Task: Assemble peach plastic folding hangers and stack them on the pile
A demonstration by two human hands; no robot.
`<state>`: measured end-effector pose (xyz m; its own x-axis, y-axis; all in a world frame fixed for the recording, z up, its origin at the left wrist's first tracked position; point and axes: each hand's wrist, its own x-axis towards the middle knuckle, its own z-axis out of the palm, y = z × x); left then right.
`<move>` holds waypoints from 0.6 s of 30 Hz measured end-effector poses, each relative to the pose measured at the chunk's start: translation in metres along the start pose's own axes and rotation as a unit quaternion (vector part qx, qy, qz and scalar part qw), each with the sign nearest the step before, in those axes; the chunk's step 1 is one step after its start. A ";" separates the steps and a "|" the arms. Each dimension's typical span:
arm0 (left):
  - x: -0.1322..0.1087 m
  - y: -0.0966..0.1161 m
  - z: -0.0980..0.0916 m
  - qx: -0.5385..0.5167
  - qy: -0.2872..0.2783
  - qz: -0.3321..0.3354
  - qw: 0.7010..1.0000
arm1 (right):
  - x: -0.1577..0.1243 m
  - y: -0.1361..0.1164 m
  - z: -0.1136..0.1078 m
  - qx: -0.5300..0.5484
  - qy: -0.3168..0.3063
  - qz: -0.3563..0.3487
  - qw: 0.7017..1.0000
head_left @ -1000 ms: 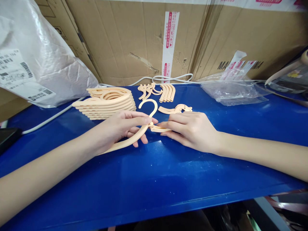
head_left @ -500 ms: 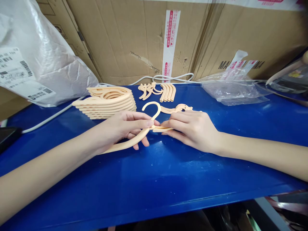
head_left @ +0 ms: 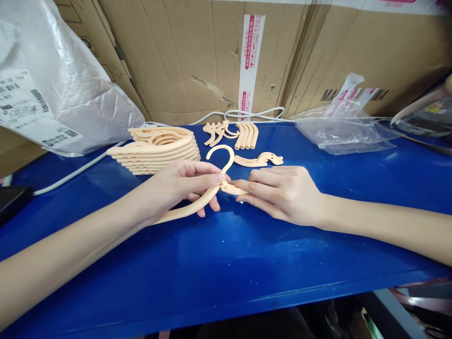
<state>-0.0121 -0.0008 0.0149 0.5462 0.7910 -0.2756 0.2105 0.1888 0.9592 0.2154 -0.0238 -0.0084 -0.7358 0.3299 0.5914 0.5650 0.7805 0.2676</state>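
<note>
My left hand [head_left: 180,188] pinches a peach plastic hanger piece [head_left: 197,201] with a hook [head_left: 221,157] rising from its end. My right hand [head_left: 282,193] grips a second peach arm piece [head_left: 231,188], whose tip meets the first piece just below the hook. Both hands hover low over the blue table [head_left: 226,263]. Behind my left hand lies a stack of assembled peach hangers [head_left: 155,148]. One loose arm piece [head_left: 259,160] rests just beyond my right hand.
Several small peach parts [head_left: 231,134] lie at the back by a white cable [head_left: 254,114]. Cardboard boxes [head_left: 247,52] wall the rear. A white plastic parcel bag [head_left: 52,84] sits left, clear bags [head_left: 342,129] right, and a dark object [head_left: 12,200] at the far left edge.
The hooked piece has shifted slightly and my right hand's fingers have curled tighter on the arm piece, pressing its tip against the joint under the hook. The rest is unmoved.
</note>
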 end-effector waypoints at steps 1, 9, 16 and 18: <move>0.000 0.000 0.000 0.002 0.002 0.000 1.000 | 0.000 0.000 0.000 0.002 -0.001 0.001 1.000; 0.001 -0.001 0.002 0.003 0.009 -0.003 1.000 | 0.001 -0.001 -0.001 0.010 -0.032 0.006 0.999; 0.001 0.000 0.003 0.015 0.022 -0.010 1.000 | 0.001 -0.001 -0.002 0.009 -0.045 0.016 0.999; 0.001 0.000 0.003 0.018 0.019 -0.008 1.000 | 0.001 -0.001 -0.002 0.010 -0.050 0.020 0.999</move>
<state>-0.0095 -0.0015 0.0140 0.5112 0.8096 -0.2885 0.2485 0.1821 0.9514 0.2144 -0.0251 -0.0069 -0.7469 0.4113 0.5224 0.5876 0.7759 0.2293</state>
